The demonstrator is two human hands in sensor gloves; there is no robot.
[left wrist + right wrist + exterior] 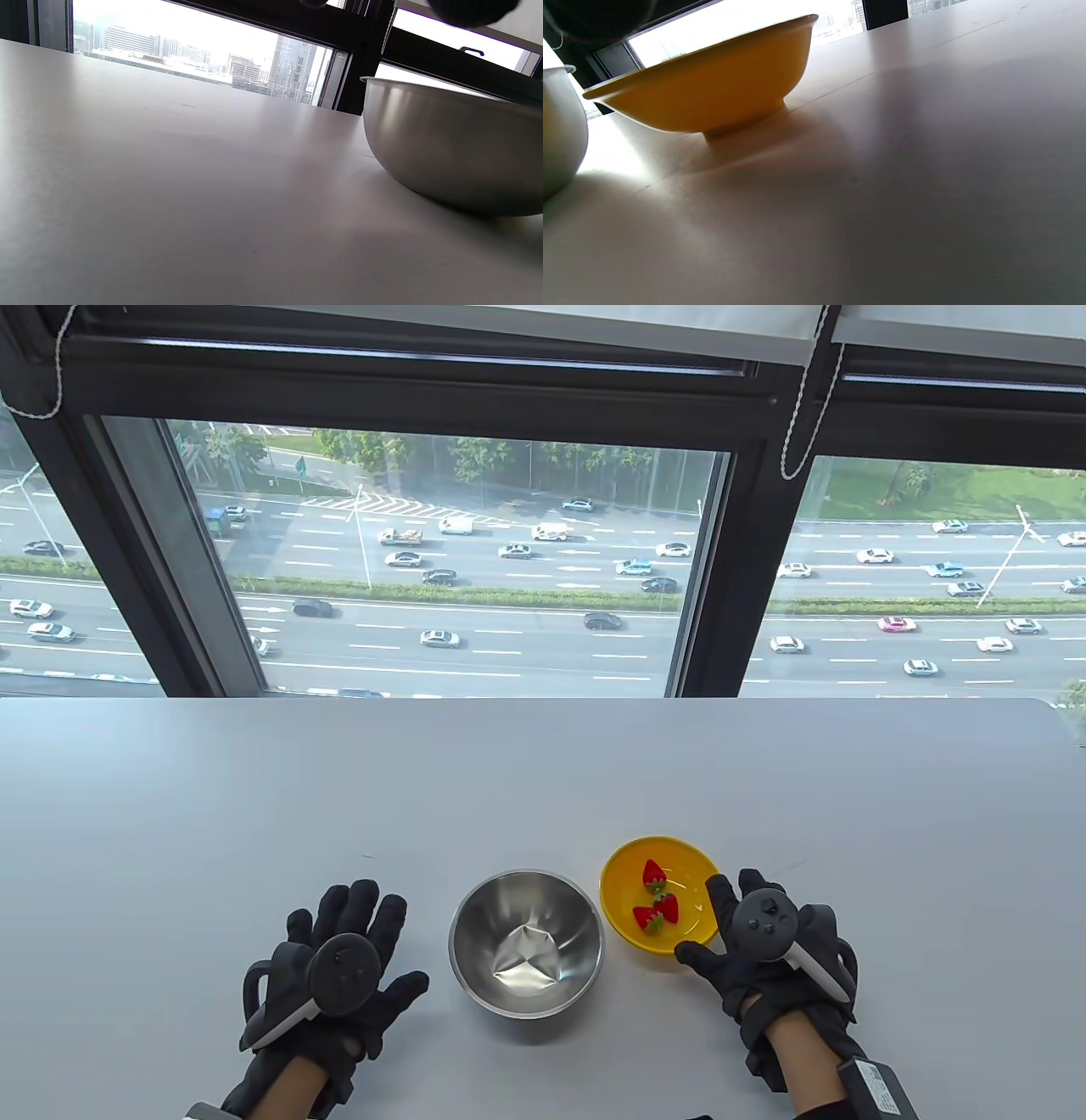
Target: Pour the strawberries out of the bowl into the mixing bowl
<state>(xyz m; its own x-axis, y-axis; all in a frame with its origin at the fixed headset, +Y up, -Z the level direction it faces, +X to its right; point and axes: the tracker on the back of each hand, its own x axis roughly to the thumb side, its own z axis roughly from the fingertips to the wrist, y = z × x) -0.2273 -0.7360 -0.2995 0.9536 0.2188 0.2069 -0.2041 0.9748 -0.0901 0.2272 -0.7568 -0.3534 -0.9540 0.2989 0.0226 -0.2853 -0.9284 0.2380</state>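
Note:
A yellow bowl [679,858] stands on the white table with three strawberries [657,899] in it. Left of it stands an empty steel mixing bowl [488,916]. My right hand [708,925] is at the yellow bowl's right front, with the forefinger over the rim and the thumb at the near edge. I cannot tell whether they touch it. My left hand [386,959] rests flat on the table left of the mixing bowl, fingers spread, holding nothing. The left wrist view shows the mixing bowl's side [454,144]. The right wrist view shows the yellow bowl [712,93] sitting level on the table.
The white table [543,780] runs back to a large window with dark frames. Blind cords hang at the top left and top right. The mixing bowl's wall [560,127] shows close beside the yellow bowl in the right wrist view.

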